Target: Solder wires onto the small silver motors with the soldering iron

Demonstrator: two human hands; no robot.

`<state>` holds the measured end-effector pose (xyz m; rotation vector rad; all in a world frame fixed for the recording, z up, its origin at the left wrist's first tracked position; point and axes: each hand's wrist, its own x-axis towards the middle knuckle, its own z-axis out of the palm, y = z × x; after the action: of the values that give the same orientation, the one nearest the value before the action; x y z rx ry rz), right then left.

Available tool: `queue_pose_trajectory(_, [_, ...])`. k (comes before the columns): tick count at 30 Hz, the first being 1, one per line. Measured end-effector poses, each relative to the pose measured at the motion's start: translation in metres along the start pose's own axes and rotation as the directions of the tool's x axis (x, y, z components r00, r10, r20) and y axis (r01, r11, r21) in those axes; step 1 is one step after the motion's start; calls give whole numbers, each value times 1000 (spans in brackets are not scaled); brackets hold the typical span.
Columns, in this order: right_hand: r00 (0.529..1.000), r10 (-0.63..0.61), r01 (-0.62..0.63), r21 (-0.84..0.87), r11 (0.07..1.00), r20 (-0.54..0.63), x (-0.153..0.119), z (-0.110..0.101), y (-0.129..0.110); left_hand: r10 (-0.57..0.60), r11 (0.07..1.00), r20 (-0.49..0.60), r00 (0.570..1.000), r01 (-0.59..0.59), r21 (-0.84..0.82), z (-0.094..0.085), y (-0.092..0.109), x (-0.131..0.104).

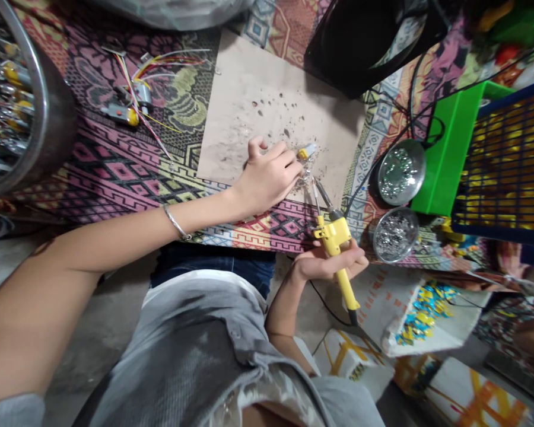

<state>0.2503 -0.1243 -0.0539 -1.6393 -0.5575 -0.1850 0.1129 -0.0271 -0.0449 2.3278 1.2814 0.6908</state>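
My right hand (333, 261) is wrapped round the yellow handle of a soldering iron (346, 287). The iron's dark tip points up over the near edge of a stained board (235, 95), with a thin solder feed tube (316, 198) beside it. My left hand (271, 172) rests on the board, fingers curled in towards the tip. What its fingertips pinch, if anything, is hidden. Just beyond them lies a small grey and yellow motor (307, 151), among shiny metal bits and burnt specks.
On the left stand a metal bowl (48, 118) of wired parts and a loose group of motors with wires (136, 107). To the right are two small dishes, one with green-tinted bits (400, 172), one with silver bits (395, 234), a green box (445, 154) and a blue basket (507, 160).
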Motion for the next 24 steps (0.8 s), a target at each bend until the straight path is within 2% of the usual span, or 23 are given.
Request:
queue_pose_trajectory(6, [998,-61,60,-116,991,-7,2,-1,4,-1,1000,13,1000,2,-12,-1,0,0])
queue_pose_trajectory(11, [998,-59,59,-15,998,-1,1,-3,10,-1,1000,9,1000,1,-13,-2,1,0])
queue_pose_trajectory(17, [976,-219,219,-31,975,-9,-1,-4,8,4,1000,6,1000,-4,-8,-2,1,0])
queue_pose_trajectory(24, [963,-269,269,-19,963,15,-1,-6,10,-24,1000,38,999,24,-11,-3,3,2])
